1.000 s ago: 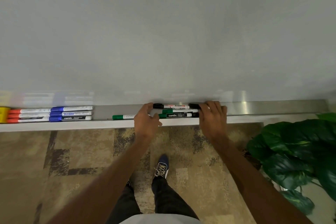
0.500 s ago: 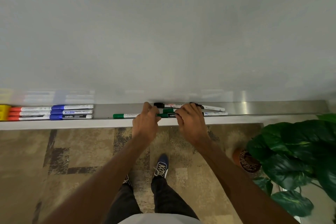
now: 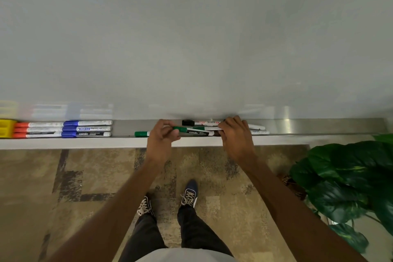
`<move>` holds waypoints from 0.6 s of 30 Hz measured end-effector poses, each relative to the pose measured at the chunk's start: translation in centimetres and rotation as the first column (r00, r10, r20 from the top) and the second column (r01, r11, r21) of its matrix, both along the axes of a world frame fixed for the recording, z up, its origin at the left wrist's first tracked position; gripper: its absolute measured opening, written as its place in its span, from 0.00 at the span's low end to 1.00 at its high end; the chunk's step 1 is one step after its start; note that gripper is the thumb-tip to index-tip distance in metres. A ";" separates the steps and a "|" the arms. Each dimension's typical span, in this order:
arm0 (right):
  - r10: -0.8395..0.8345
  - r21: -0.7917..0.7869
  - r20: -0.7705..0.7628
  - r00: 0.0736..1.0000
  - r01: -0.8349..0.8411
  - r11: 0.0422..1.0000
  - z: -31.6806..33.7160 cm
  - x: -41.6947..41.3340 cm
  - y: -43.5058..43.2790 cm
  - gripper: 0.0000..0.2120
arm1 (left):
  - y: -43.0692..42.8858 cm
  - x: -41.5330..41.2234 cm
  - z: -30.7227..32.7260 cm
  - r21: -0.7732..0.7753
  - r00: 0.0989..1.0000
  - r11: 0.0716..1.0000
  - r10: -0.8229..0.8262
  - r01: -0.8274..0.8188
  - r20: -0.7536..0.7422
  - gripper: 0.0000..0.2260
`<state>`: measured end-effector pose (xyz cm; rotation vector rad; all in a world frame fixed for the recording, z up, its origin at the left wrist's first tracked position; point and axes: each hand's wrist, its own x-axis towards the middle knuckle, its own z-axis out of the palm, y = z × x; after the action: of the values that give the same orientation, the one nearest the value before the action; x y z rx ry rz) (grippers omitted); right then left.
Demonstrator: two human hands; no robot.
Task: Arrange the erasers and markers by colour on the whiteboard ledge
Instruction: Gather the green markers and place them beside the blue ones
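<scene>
On the metal ledge (image 3: 319, 126) under the whiteboard, my left hand (image 3: 162, 137) pinches the green cap end of a green "camlin" marker (image 3: 194, 131), raised slightly and tilted. My right hand (image 3: 236, 136) curls over two markers (image 3: 258, 130) whose white ends stick out to its right; its thumb touches the green marker's other end. A black-capped marker (image 3: 201, 122) lies at the back, another green marker (image 3: 203, 128) in the middle. A further green marker (image 3: 141, 133) shows left of my left hand.
At the far left lie three orange markers (image 3: 38, 130), three blue markers (image 3: 87, 128) and a yellow eraser (image 3: 6, 127). A large leafy plant (image 3: 350, 176) stands low on the right. Patterned carpet and my shoes are below.
My left hand has raised the green marker's cap end off the ledge. My right hand has slid slightly right along the markers.
</scene>
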<state>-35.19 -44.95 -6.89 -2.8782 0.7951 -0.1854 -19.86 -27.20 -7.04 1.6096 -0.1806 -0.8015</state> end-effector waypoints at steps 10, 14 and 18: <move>0.091 -0.128 -0.059 0.994 -0.097 0.987 -0.3 0.8 0.1 0.06 | 2.7 1.6 0.3 -0.244 0.832 0.909 0.168 -0.339 -0.529 0.05; 0.034 -0.056 0.077 0.996 -0.030 0.998 0.2 0.5 0.9 0.05 | 3.0 1.8 0.4 -0.208 0.784 0.907 0.179 -0.365 -0.594 0.08; -0.081 0.249 0.207 0.975 0.028 0.968 1.3 1.0 3.0 0.07 | 3.1 1.7 1.0 -0.203 0.768 0.903 0.184 -0.378 -0.613 0.07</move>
<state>-34.21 -41.95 -5.55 -2.5538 0.7954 -0.3718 -18.18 -24.09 -6.02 0.9903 0.3620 -0.9349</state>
